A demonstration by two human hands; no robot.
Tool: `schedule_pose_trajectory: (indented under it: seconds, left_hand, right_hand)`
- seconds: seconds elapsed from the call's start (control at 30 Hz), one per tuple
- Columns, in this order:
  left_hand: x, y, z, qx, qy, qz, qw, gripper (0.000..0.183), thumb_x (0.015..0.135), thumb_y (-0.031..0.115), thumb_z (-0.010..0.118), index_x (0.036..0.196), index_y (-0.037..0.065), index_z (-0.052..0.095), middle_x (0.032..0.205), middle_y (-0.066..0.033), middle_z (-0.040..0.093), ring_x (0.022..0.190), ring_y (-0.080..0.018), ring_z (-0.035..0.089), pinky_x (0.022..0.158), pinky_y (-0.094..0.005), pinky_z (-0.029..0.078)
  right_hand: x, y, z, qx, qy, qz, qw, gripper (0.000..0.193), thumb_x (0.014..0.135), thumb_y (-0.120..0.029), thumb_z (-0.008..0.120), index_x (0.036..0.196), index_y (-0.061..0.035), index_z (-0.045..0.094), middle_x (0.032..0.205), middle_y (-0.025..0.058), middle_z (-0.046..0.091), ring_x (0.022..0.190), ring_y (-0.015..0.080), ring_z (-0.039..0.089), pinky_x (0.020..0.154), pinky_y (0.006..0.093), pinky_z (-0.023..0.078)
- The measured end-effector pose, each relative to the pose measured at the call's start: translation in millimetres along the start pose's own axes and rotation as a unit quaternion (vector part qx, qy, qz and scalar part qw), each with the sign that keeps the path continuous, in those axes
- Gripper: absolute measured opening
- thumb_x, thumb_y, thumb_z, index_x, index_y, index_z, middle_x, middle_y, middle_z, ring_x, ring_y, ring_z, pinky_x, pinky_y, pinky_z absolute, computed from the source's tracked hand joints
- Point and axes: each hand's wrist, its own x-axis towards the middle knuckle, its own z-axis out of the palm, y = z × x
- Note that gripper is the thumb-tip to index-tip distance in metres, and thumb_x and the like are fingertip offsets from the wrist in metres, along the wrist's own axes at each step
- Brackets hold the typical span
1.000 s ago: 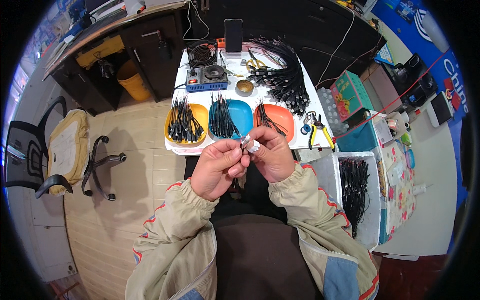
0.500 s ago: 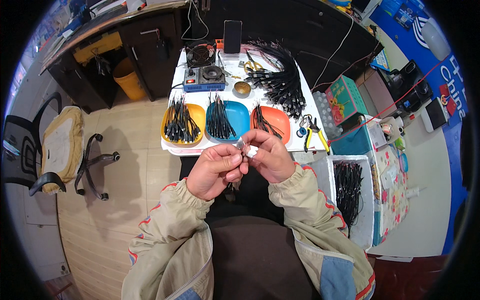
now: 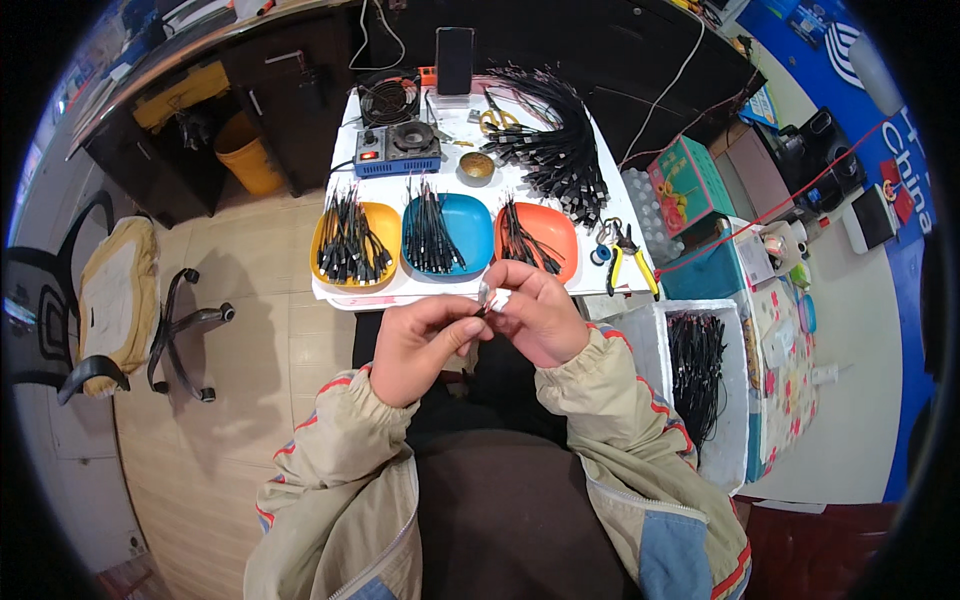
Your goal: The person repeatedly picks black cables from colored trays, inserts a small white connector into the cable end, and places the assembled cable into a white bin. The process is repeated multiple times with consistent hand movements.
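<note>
In front of the table's near edge, my two hands meet fingertip to fingertip. My left hand [image 3: 425,340] pinches a short dark cable [image 3: 480,312], mostly hidden by the fingers, with thin reddish wire at its end. My right hand [image 3: 540,315] is closed at the same spot, its thumb and forefinger pressed about the wire end. A white wrap or piece [image 3: 501,299] shows at the right thumb tip, and something small and silvery lies by the forefinger. Just beyond stand a yellow tray [image 3: 319,262], a blue tray [image 3: 481,225] and an orange tray [image 3: 563,232], each holding black cables.
A blue soldering pot unit [image 3: 398,160], a small round tin [image 3: 476,168], a phone on a stand [image 3: 454,60] and a big cable bundle [image 3: 560,150] occupy the white table. Yellow-handled pliers [image 3: 630,262] lie right. A white foam box [image 3: 740,400] holds more cables.
My left hand has opened out slightly, its thumb lying straighter and its other fingers less bunched. My right hand keeps nearly the same pinch. The view has shifted a little.
</note>
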Motion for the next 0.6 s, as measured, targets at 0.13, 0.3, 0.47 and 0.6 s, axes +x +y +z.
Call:
schedule_pose_trajectory:
  seconds: [0.13, 0.3, 0.47, 0.6]
  left_hand:
    - [0.1, -7.9, 0.2, 0.154, 0.008, 0.06, 0.986, 0.01, 0.087, 0.003, 0.063, 0.094, -0.003, 0.068, 0.072, -0.0063, 0.067, 0.055, -0.0064, 0.055, 0.05, -0.022, 0.044]
    - [11.5, -26.6, -2.2, 0.075, 0.005, -0.016, 0.997, 0.013, 0.089, 0.005, 0.062, 0.098, -0.003, 0.067, 0.073, -0.0058, 0.066, 0.057, -0.0057, 0.052, 0.052, -0.0208, 0.043]
    - [22.8, -35.8, -6.9, -0.068, 0.028, -0.075, 0.994, 0.016, 0.092, 0.004, 0.058, 0.102, -0.008, 0.062, 0.078, -0.009, 0.066, 0.059, -0.005, 0.048, 0.056, -0.0187, 0.04]
    - [26.9, -38.5, -6.9, -0.084, 0.051, -0.086, 0.991, 0.016, 0.092, 0.004, 0.057, 0.101, -0.008, 0.062, 0.079, -0.0102, 0.066, 0.059, -0.0056, 0.049, 0.056, -0.019, 0.041]
  right_hand:
    - [7.1, 16.2, -16.7, 0.094, -0.04, 0.074, 0.992, 0.022, 0.085, -0.013, 0.058, 0.105, -0.0056, 0.052, 0.097, 0.0035, 0.056, 0.087, 0.0139, 0.056, 0.079, 0.0272, 0.045]
    - [10.1, 37.8, -42.9, 0.175, -0.02, 0.115, 0.978, 0.028, 0.089, -0.016, 0.055, 0.115, -0.0059, 0.051, 0.1, 0.0041, 0.058, 0.088, 0.0131, 0.057, 0.075, 0.0255, 0.047]
    - [61.3, 11.9, -116.1, -0.485, 0.302, -0.076, 0.817, 0.021, 0.084, -0.017, 0.065, 0.096, 0.0004, 0.061, 0.083, 0.0074, 0.062, 0.077, 0.0158, 0.061, 0.068, 0.0295, 0.049]
    - [78.4, 11.6, -143.8, -0.709, 0.287, -0.027, 0.644, 0.017, 0.079, -0.017, 0.065, 0.085, -0.0011, 0.063, 0.084, 0.0164, 0.063, 0.078, 0.0325, 0.062, 0.073, 0.0414, 0.05]
